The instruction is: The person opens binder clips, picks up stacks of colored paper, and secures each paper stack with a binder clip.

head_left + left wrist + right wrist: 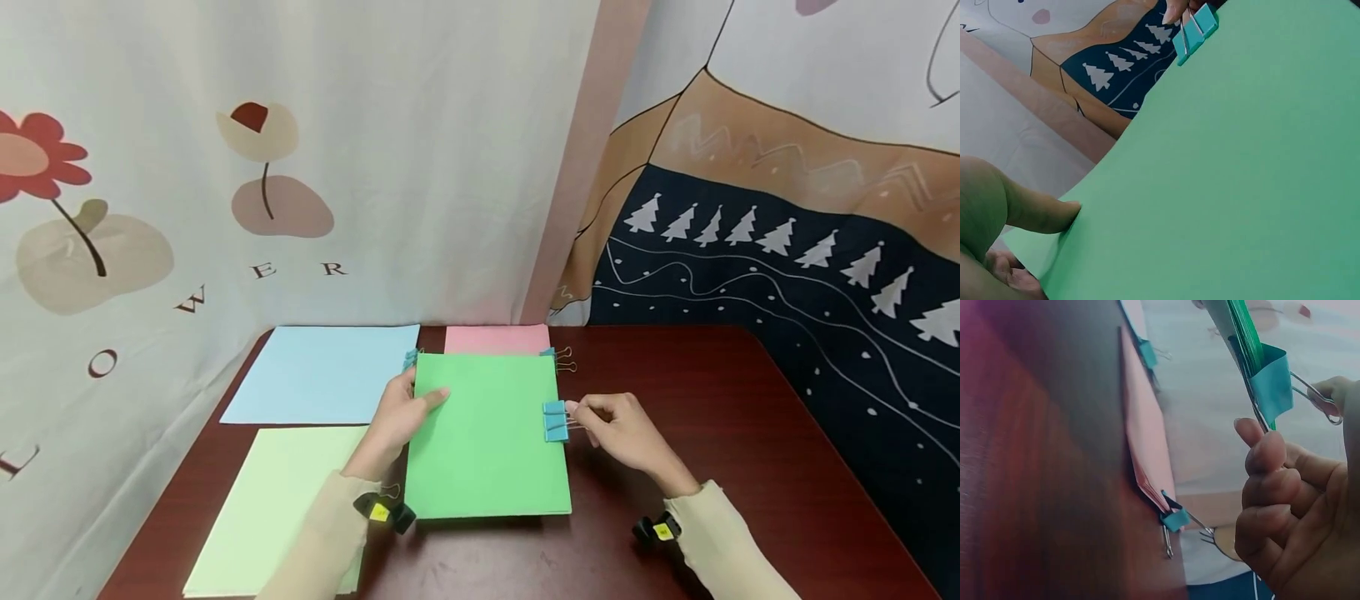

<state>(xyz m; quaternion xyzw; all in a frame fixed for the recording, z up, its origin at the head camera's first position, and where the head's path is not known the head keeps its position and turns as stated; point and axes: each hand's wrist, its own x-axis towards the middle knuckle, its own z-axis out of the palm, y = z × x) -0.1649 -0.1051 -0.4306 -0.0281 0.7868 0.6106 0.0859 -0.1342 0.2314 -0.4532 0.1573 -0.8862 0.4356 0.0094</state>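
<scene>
A stack of green paper [487,467] is held up above the table. My left hand [399,417] grips its left edge, thumb lying on the top sheet and the other fingers underneath. On the stack's right edge sits a blue binder clip [555,422]. My right hand [624,429] holds this clip by its wire handles. The right wrist view shows the clip [1272,384] around the layered sheets, with the thumb at one handle and curled fingers at the other. In the left wrist view the thumb [1047,214] presses on the green sheet.
Behind the green stack lies pink paper [495,339] with a blue binder clip [1176,519] on it. Light blue paper [322,375] and a pale green stack [277,508] lie on the left of the dark red table [720,392]. Printed curtains [420,167] stand behind.
</scene>
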